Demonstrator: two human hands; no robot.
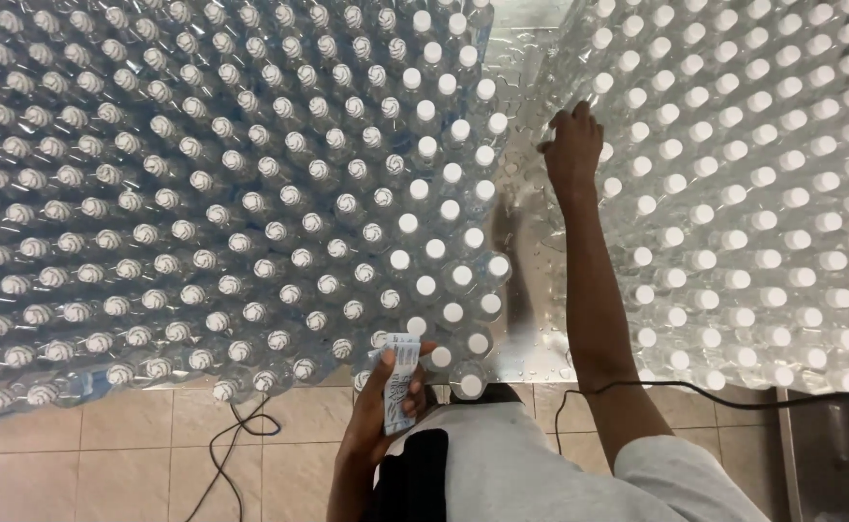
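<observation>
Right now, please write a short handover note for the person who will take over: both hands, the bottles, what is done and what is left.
Left hand: holds a stack of labels at the near edge of the left group of bottles.
Right hand: stretched out, fingers on the near side of the right group of bottles; holds nothing.
Bottles: two dense groups, white caps on, standing on a wet metal table with a bare strip between them.
Done: all visible bottles are capped.
Left: from above I cannot tell which bottles carry labels.

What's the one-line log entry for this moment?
left hand: holds label stack | right hand: on capped bottles | wet metal table
</observation>
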